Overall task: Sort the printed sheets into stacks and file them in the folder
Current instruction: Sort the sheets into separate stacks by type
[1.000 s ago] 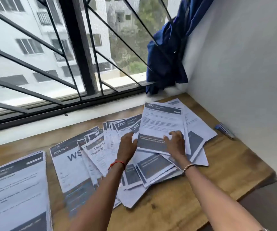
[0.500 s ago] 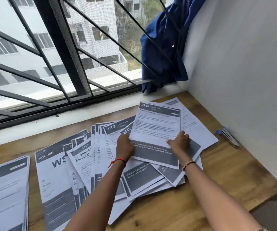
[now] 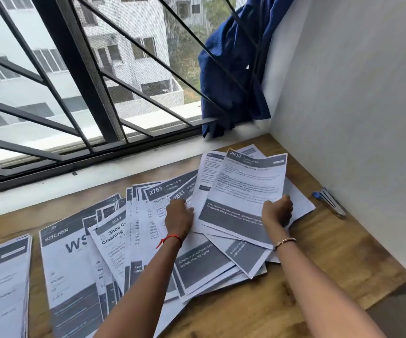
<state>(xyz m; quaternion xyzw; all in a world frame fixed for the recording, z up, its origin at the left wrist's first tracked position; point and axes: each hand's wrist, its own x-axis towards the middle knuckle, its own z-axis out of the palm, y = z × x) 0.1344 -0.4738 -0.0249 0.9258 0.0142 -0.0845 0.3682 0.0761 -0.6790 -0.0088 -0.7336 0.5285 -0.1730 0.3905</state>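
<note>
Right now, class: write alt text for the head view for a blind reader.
The left hand and right hand hold a few printed sheets, number 2933 on top, over a fanned pile on a wooden table beside a barred window. Another stack lies far left.

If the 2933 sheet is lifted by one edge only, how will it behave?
Sheet 2933 looks like a single thin page, so gripped only by the right hand at its lower edge it will probably droop. It looks very light, so little force is needed. It lies on loosely fanned sheets, so it may slide or drag one along.
</note>
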